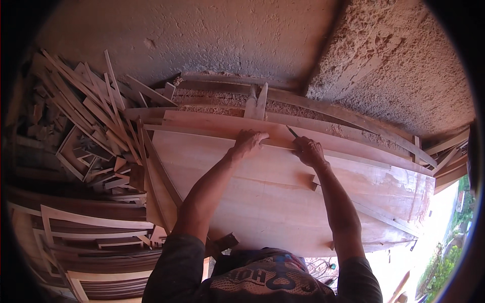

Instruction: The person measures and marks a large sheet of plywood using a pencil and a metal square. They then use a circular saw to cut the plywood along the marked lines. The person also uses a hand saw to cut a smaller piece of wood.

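Note:
A pale plywood sheet (262, 202) lies across the work surface, with a long narrow wooden strip (192, 136) on it and a reddish board (207, 121) along its far edge. My left hand (250, 144) grips the strip near its middle, fingers bent over it. In my right hand (309, 150), just to the right, is a slim dark pencil or pen (291, 130), pointing up and leftward over the reddish board. A small wooden block (306, 180) sits on the sheet below my right hand.
A jumbled pile of offcuts (86, 131) fills the left. Stacked wooden frames (96, 232) stand at lower left. Beyond the boards are a sawdust-dusted ledge (212, 93) and a rough wall (384, 60). More planks (449, 161) lean at the right, beside a bright opening with greenery.

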`<state>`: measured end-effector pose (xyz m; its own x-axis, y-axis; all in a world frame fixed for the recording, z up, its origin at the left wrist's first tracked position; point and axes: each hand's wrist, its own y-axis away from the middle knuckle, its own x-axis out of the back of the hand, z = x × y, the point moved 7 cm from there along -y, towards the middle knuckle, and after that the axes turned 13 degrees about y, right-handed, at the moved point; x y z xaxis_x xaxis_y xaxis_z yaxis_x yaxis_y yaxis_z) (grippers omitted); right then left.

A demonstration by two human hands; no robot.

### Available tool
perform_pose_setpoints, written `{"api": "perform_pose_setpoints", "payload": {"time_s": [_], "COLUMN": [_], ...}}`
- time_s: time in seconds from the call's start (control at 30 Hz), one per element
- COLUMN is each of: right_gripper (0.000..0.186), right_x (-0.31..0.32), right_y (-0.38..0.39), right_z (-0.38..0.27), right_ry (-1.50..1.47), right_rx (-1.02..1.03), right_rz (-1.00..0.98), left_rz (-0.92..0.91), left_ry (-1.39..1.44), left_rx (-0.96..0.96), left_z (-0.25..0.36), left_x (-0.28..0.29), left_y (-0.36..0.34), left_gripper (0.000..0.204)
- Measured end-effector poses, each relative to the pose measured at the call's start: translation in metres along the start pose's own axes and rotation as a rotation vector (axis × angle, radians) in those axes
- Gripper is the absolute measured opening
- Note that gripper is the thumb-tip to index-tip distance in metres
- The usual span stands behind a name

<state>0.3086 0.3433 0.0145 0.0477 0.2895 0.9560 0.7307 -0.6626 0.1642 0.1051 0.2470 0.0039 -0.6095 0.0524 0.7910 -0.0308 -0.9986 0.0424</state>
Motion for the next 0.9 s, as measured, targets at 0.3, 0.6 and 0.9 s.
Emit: {"api": "perform_pose_setpoints", "payload": {"time_s": [0.3, 0.6, 0.9], "right_gripper": [0.040, 0.039, 0.039], "right_x": [0.000, -0.003, -0.006], "right_y": [0.000, -0.001, -0.002], "right_z": [-0.003, 0.000, 0.003], "right_ry": [0.017, 0.027, 0.045], "right_rx": [-0.021, -0.081, -0.088], "right_rz": [0.039, -0.022, -0.034], "left_rz": [-0.003, -0.126, -0.107], "left_ry": [0.028, 0.078, 0.243], "left_rx": [0.062, 0.143, 0.188], "left_z": [0.005, -0.003, -0.002], "left_x": [0.009, 0.006, 0.009], "left_y": [0.002, -0.006, -0.008], "left_gripper": [0.039, 0.036, 0.035]}}
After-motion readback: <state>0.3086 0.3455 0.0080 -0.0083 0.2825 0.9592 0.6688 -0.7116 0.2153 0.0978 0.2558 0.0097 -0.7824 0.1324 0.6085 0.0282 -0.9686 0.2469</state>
